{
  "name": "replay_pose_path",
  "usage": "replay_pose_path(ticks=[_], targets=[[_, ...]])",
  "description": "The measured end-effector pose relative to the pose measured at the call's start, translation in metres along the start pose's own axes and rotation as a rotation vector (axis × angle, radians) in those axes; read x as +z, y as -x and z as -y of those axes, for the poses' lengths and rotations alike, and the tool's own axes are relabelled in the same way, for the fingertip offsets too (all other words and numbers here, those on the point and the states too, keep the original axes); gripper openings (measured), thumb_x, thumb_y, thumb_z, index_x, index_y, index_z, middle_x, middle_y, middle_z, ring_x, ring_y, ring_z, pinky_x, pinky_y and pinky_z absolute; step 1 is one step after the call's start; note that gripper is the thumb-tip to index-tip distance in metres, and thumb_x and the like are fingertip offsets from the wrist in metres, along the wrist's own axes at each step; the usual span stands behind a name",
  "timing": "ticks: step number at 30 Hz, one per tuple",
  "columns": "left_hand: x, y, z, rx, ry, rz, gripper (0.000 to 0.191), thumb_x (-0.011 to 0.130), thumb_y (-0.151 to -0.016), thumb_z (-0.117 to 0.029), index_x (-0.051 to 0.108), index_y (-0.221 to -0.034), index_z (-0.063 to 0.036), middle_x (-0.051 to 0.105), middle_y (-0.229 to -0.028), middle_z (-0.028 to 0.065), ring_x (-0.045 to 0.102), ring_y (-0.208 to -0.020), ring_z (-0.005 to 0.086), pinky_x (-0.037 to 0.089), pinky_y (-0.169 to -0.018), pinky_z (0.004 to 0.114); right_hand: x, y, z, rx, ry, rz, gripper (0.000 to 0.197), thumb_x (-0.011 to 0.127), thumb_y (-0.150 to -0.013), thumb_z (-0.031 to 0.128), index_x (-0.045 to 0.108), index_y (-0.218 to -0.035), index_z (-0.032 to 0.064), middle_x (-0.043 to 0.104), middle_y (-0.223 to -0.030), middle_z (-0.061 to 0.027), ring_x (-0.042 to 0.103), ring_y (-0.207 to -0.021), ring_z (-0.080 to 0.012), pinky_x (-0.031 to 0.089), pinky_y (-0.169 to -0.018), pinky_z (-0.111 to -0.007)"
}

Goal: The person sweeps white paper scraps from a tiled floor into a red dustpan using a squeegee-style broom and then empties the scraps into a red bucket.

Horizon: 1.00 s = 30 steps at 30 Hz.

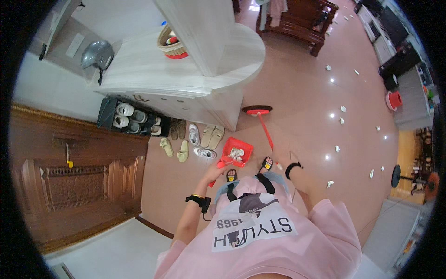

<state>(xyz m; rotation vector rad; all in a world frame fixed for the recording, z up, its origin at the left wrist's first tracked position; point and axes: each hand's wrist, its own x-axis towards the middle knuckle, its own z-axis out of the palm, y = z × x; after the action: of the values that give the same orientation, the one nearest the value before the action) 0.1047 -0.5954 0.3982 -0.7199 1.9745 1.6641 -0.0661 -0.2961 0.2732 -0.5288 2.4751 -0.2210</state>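
Note:
My left hand point(214, 172) is closed around the handle of a red plastic dustpan point(248, 150), which holds crumpled white paper point(236, 153). My right hand point(282, 157), blurred, grips the red stick of a broom point(265, 130). The broom's dark bristles touch the floor beside the cabinet corner, ahead of the dustpan and to its right. My sandalled feet stand just behind the dustpan. Several crumpled bits of white paper point(337, 148) lie scattered over the tiled floor on the right.
Slippers point(212, 136), sneakers point(194, 134) and a shoe rack point(106, 113) line the white cabinet point(230, 104) at left. A brown door point(80, 188) stands further left. A wooden bench point(292, 26) is ahead; a red bucket point(395, 100) and a black fan point(396, 176) stand at right.

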Motion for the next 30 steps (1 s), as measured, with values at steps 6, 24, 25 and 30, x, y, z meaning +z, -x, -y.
replay_pose_path(ticks=[6, 24, 25, 30], targets=[[-0.002, -0.012, 0.020, 0.112, -0.080, 0.089, 0.041, 0.056, -0.079, -0.021, 0.041, -0.112, -0.0022, 0.054, -0.075, 0.0040, 0.052, -0.061, 0.0126, 0.044, -0.057, 0.027, 0.039, 0.127, 0.029, 0.201, -0.619, 0.115, 0.036, 0.055, -0.066, 0.002, 0.051, -0.101, -0.0029, 0.058, -0.075, -0.0200, 0.058, -0.071, -0.0307, 0.046, -0.061, -0.039], [-0.027, -0.035, 0.065, 0.182, -0.046, 0.438, 0.039, 0.052, -0.082, -0.035, 0.047, -0.103, -0.0022, 0.056, -0.078, 0.0085, 0.056, -0.063, 0.0190, 0.046, -0.056, 0.030, 0.085, 0.338, 0.119, 0.395, -0.675, 0.268, 0.042, 0.058, -0.073, 0.028, 0.055, -0.112, 0.0120, 0.061, -0.090, -0.0190, 0.059, -0.078, -0.0323, 0.045, -0.071, -0.038], [-0.028, -0.031, 0.062, 0.061, 0.125, 0.469, 0.040, 0.048, -0.084, -0.037, 0.047, -0.104, -0.0027, 0.055, -0.081, 0.0087, 0.056, -0.067, 0.0197, 0.046, -0.061, 0.032, 0.087, 0.351, 0.120, 0.382, -0.824, 0.162, 0.043, 0.059, -0.073, 0.030, 0.054, -0.113, 0.0136, 0.062, -0.088, -0.0171, 0.059, -0.076, -0.0289, 0.045, -0.070, -0.037], [-0.011, -0.013, 0.061, -0.063, 0.590, 0.505, 0.042, 0.032, -0.091, -0.035, 0.049, -0.101, 0.0018, 0.055, -0.076, 0.0065, 0.053, -0.073, 0.0198, 0.046, -0.068, 0.034, 0.097, 0.387, 0.109, 0.522, -0.961, 0.053, 0.048, 0.061, -0.073, 0.033, 0.052, -0.118, 0.0180, 0.063, -0.085, -0.0121, 0.058, -0.073, -0.0197, 0.046, -0.067, -0.034]])
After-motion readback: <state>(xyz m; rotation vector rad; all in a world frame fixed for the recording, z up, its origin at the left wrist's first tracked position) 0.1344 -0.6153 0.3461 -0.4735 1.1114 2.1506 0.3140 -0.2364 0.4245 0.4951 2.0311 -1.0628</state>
